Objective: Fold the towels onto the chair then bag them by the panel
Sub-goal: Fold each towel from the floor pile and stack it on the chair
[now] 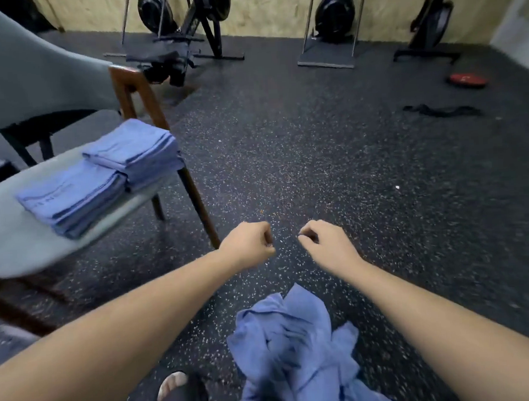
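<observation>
While a crumpled heap of blue towels (295,352) lies on the floor (316,167) right below me, beside my sandalled foot (173,386), I judge the folding step only part done. Both my arms reach out over the heap. My left hand (247,244) is balled into a fist and my right hand (323,243) has its fingers curled in toward the thumb. Neither holds anything I can see, and they hang close together above bare floor, clear of any cloth.

Further off to my left is the chair (19,231). On its grey seat a near stack (70,201) and a far stack (135,152) of folded towels sit side by side, touching.

The next move, I think, calls for bringing both hands back to the heap, teasing one towel free by two corners and shaking it flat before folding. The cloth looks limp and tangled, so separating a single piece will take care. Bagging comes later, and I see no bag.

Beyond, a black strap (442,111) and a red disc (467,81) lie on the floor, and exercise machines (187,29) stand along the far wall (262,10).
</observation>
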Demonstrator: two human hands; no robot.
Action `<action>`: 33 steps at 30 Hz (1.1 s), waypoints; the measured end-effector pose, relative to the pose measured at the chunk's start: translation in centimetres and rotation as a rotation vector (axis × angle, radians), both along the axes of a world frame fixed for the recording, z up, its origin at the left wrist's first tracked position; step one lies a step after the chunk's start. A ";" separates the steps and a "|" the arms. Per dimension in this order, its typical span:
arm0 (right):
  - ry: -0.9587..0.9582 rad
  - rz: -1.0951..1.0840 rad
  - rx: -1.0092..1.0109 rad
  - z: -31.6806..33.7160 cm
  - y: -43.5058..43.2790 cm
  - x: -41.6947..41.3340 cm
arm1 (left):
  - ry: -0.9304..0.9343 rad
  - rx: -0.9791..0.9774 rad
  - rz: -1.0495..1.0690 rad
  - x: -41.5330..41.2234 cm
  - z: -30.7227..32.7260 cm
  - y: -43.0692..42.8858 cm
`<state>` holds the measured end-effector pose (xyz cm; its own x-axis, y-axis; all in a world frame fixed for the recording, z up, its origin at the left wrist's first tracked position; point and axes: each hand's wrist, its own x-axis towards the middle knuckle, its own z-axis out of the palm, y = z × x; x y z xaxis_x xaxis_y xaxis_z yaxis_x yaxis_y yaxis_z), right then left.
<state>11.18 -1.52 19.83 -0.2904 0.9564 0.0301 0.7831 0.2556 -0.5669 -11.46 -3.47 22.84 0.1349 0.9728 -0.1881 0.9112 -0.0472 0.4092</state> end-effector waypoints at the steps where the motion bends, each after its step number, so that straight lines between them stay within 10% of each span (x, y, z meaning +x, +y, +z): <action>1: 0.012 -0.037 -0.036 -1.3 -1.1 1.2 | -0.012 -0.035 -0.004 1.2 -1.5 -0.7; 15: -0.016 -0.346 -0.611 -18.1 -14.8 8.0 | -0.095 -0.385 0.039 13.0 -18.9 -13.5; 27: 0.267 -0.459 -0.663 -20.4 -17.4 7.0 | -0.109 -0.412 0.177 13.3 -20.1 -15.1; 33: 0.467 -0.419 -0.538 -14.0 -13.8 6.3 | -0.426 -0.412 0.297 11.8 -12.8 -10.5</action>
<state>17.50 -15.36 5.81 0.0224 0.9009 -0.4334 0.4066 -0.4042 -0.8193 0.34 -13.96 10.05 0.0172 0.8402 -0.5421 0.6159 0.4182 0.6677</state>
